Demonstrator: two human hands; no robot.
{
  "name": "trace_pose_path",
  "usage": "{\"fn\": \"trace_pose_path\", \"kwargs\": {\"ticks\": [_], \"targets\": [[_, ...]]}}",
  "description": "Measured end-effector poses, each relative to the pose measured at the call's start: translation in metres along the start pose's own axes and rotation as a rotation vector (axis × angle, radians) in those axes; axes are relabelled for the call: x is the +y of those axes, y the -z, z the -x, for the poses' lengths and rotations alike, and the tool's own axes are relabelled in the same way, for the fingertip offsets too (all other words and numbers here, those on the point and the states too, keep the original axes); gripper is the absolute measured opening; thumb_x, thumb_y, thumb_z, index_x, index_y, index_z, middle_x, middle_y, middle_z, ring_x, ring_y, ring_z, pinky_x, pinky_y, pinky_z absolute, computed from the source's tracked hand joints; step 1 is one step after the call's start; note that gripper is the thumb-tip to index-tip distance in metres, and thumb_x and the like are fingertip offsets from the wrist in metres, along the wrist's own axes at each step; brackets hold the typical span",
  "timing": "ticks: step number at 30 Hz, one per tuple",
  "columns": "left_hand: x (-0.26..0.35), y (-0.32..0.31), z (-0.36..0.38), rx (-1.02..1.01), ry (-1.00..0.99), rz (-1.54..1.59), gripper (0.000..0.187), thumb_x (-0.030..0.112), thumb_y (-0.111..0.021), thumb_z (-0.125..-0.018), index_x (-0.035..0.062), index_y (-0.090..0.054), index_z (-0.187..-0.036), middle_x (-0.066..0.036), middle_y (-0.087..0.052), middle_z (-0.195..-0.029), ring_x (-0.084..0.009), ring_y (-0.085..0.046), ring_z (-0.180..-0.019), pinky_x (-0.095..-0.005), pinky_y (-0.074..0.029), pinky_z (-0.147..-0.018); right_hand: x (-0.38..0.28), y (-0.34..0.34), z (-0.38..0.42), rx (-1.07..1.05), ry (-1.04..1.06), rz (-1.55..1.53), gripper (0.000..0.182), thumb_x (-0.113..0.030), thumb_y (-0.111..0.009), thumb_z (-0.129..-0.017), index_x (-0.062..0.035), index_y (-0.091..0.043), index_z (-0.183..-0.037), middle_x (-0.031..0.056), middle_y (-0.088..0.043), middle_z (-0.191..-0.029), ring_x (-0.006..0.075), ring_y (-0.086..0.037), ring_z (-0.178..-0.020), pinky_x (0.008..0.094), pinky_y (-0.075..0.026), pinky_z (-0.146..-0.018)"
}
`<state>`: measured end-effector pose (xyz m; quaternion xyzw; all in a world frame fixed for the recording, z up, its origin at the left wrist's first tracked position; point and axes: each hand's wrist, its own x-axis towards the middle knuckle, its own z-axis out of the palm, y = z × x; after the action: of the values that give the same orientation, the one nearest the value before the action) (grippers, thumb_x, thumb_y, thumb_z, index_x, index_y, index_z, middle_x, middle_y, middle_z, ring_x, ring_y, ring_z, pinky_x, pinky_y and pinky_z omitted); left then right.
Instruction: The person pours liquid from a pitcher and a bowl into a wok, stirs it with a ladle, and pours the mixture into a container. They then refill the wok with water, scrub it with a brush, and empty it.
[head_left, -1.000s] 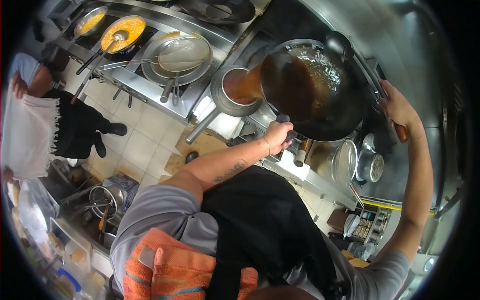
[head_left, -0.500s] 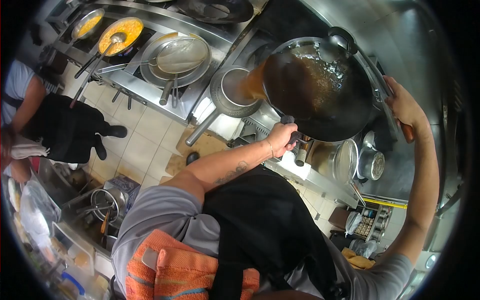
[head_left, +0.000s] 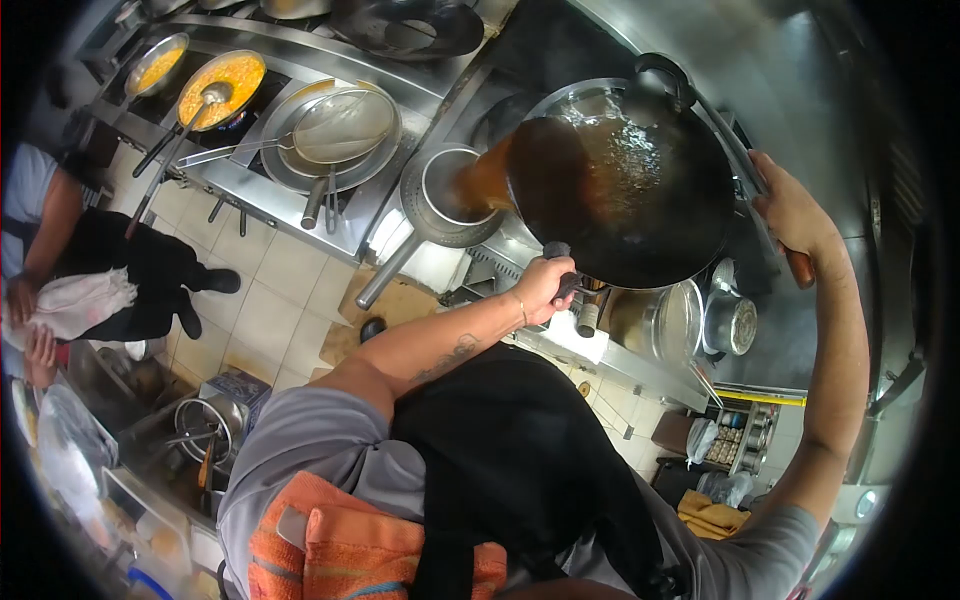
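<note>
My left hand (head_left: 547,288) grips the near handle of a large black wok (head_left: 650,240), with a dark cloth between palm and handle. The wok is tilted left, and brown liquid (head_left: 490,180) streams over its rim into a round metal pot (head_left: 437,190) with a perforated, long-handled vessel around it. My right hand (head_left: 795,212) is closed round the wooden-ended handle of a long utensil (head_left: 735,150), which reaches to the wok's far rim. Shiny liquid remains in the wok, and the utensil's far end is partly hidden by haze.
Left on the stove are a strainer (head_left: 345,125) over a round pan, and a pan of orange food (head_left: 230,85) with a ladle. Another person (head_left: 40,230) stands at the far left holding a cloth. Metal pots (head_left: 730,322) stand right of the wok's underside.
The view has shifted, so most things sit slightly further left. Liquid still pours from the wok, both my hands keep their holds, and the other person's hands and cloth show more.
</note>
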<state>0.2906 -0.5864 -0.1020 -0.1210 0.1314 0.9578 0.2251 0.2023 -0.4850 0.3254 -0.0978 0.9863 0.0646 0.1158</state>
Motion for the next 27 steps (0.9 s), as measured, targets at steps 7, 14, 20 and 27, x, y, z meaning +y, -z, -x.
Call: {"fn": "trace_pose_path", "kwargs": {"ticks": [7, 14, 20, 27], "targets": [[0.003, 0.009, -0.001, -0.023, 0.053, 0.045, 0.012, 0.014, -0.062, -0.093, 0.0043, -0.058, -0.087, -0.013, -0.062, -0.079, -0.0189, -0.053, -0.051, -0.0288, -0.034, -0.041, -0.009, -0.002, 0.004, 0.023, 0.044, 0.007, 0.069, 0.001, -0.053, -0.092, -0.0065, -0.039, -0.159, 0.0227, -0.068, -0.119, 0.0225, -0.065, -0.059, 0.0361, -0.051, -0.045], [0.005, 0.018, 0.007, -0.081, 0.083, 0.071, 0.012, 0.015, -0.063, -0.092, 0.0038, -0.058, -0.089, -0.014, -0.063, -0.085, -0.0191, -0.055, -0.053, -0.0287, -0.034, -0.041, -0.023, 0.003, 0.017, 0.024, 0.045, 0.019, 0.071, 0.001, -0.052, -0.092, -0.0082, -0.038, -0.161, 0.0213, -0.068, -0.117, 0.0215, -0.065, -0.059, 0.0356, -0.051, -0.045], [0.008, 0.030, 0.011, -0.130, 0.107, 0.099, 0.013, 0.015, -0.063, -0.092, 0.0023, -0.060, -0.090, -0.015, -0.064, -0.088, -0.0190, -0.054, -0.054, -0.0286, -0.034, -0.041, -0.042, 0.004, 0.025, 0.068, 0.045, 0.001, 0.071, 0.003, -0.050, -0.092, -0.0094, -0.039, -0.161, 0.0188, -0.068, -0.120, 0.0186, -0.064, -0.061, 0.0330, -0.050, -0.044], [0.013, 0.052, 0.022, -0.168, 0.188, 0.174, 0.008, 0.014, -0.063, -0.090, 0.0068, -0.060, -0.092, -0.014, -0.065, -0.091, -0.0184, -0.052, -0.056, -0.0284, -0.036, -0.044, -0.061, 0.003, 0.045, 0.104, 0.060, -0.029, 0.066, 0.002, -0.050, -0.092, -0.0058, -0.042, -0.157, 0.0194, -0.070, -0.106, 0.0215, -0.065, -0.058, 0.0356, -0.050, -0.048]]}}
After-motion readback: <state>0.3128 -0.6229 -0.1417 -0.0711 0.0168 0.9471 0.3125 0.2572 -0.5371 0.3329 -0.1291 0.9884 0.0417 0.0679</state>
